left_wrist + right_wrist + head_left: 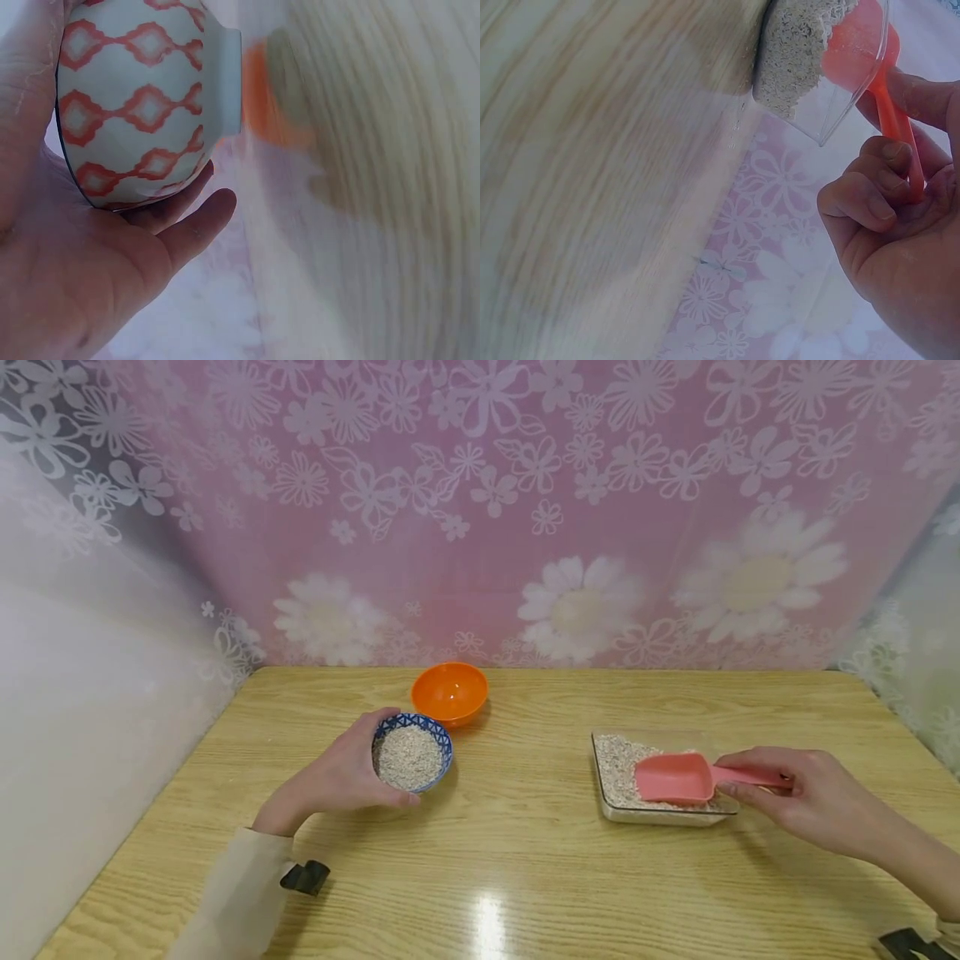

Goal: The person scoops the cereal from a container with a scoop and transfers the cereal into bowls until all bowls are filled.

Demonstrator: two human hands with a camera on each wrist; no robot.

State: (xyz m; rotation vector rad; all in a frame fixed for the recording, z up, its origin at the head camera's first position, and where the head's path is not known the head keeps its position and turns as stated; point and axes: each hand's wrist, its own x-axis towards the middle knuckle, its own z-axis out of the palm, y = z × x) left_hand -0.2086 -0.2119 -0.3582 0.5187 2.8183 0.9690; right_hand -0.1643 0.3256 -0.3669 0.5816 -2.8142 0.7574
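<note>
My left hand (pixel 348 770) grips a small bowl (pixel 447 763) by its sides, thumb near, fingers at the far side. The bowl is blue-patterned inside, white with red diamonds outside in the left wrist view, and full of pale grains (pixel 408 757). Its foot hangs above the table in the left wrist view. On the right, my right hand (pixel 821 793) holds a pink scoop (pixel 675 778) by its handle. The scoop's blade lies over a clear rectangular container (pixel 652 817) of the same sort of grains, its front edge among them.
An orange bowl (pixel 450 693) stands just behind the patterned bowl, toward the back of the wooden table (pixel 480 852). A pink flowered curtain (pixel 480 552) hangs along the table's back edge. White sheeting (pixel 97 677) closes off the left side.
</note>
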